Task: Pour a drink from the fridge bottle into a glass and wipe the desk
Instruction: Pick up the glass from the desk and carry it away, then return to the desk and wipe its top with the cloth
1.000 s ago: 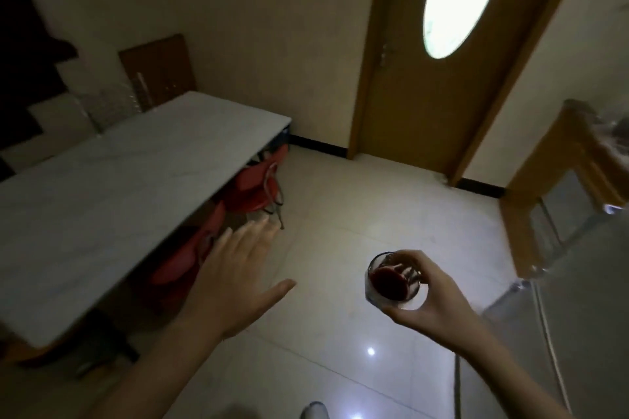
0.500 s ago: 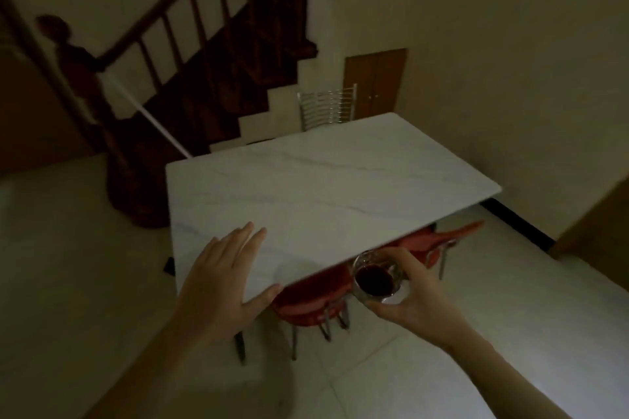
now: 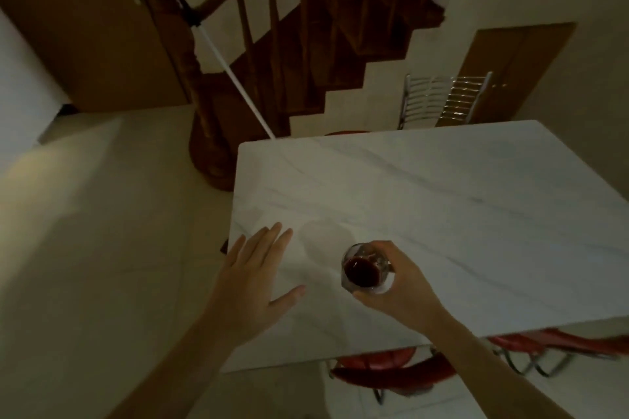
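A clear glass holding a dark red drink is gripped from the right side by my right hand. It hangs over the near left part of the white marble desk. My left hand is spread flat with fingers apart over the desk's near left corner, holding nothing. No bottle and no cloth are in view.
Red chairs are tucked under the desk's near edge. A metal-backed chair stands at the far side. A dark wooden staircase with a newel post rises behind the desk. Pale tiled floor lies to the left.
My view has turned from the door to the desk and come closer. Both hands now reach over the desk top, the right one carrying the glass above its surface.
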